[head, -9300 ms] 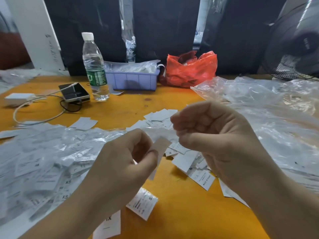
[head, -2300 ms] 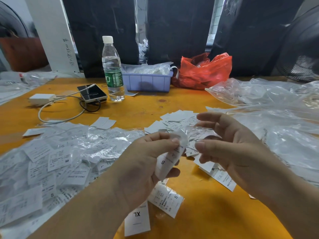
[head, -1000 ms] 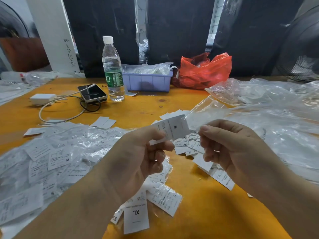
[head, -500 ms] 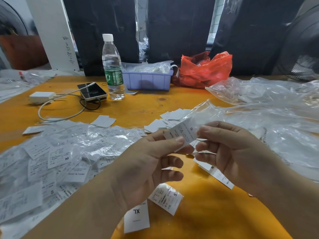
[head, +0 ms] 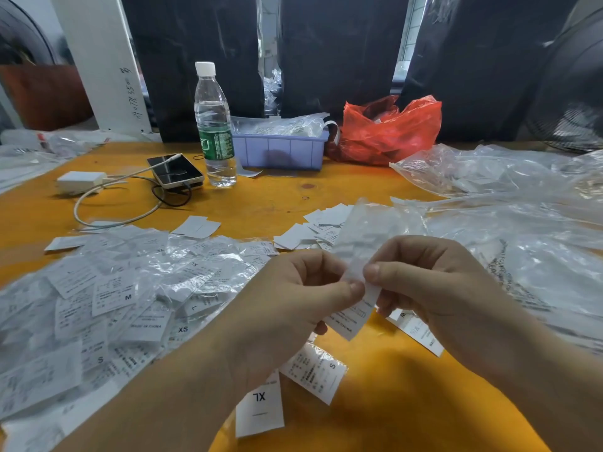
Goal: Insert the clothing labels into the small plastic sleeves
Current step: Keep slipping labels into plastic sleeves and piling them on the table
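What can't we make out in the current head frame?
- Label in both hands: its upper part and size letter hidden by left hand and right hand.
- Clear sleeve: mouth hidden behind the fingertips, so whether the label has entered is unclear.
- Purple bin: contents blurred under crumpled plastic.
- Red bag: contents hidden by its folds.

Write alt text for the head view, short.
Two hands, left hand and right hand, pinch a white clothing label and a clear plastic sleeve over an orange table strewn with labels; water bottle behind.
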Demonstrator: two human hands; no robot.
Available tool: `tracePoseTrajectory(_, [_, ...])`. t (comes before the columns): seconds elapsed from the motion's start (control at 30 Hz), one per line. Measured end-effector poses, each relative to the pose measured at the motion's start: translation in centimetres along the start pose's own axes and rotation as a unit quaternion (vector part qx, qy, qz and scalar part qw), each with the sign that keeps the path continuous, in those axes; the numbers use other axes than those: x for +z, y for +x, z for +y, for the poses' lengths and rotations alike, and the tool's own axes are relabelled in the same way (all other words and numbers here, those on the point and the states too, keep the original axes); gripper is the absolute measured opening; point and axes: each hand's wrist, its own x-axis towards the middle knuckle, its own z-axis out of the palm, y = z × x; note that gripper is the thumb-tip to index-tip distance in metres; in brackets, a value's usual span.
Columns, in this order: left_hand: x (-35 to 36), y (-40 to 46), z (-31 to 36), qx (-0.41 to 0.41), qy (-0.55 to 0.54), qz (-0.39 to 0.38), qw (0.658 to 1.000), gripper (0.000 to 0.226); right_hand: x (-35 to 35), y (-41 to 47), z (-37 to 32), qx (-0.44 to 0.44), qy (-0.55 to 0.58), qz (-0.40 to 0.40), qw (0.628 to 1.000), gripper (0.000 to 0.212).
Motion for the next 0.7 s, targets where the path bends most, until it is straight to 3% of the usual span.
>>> tracePoseTrajectory(0.07, [-0.02,0.07,-0.06,0.002,-0.003,0.009,1.0,0.01,-0.06,0.0,-0.08,0.002,0.006,0.013,1.0,0.024])
tracePoseTrajectory(0.3, [-0.16,0.2,0.1,-0.012,-0.029,0.044,0.999,0.008,-0.3,0.14,-0.11,-0.012,0.025,0.042,0.999,0.015])
tracePoseTrajectory(0.7, [-0.34,0.25,0.27,-0.005,-0.055,0.033,0.998,0.018,-0.72,0.26,-0.26,-0.013,0.031,0.07,0.997,0.034])
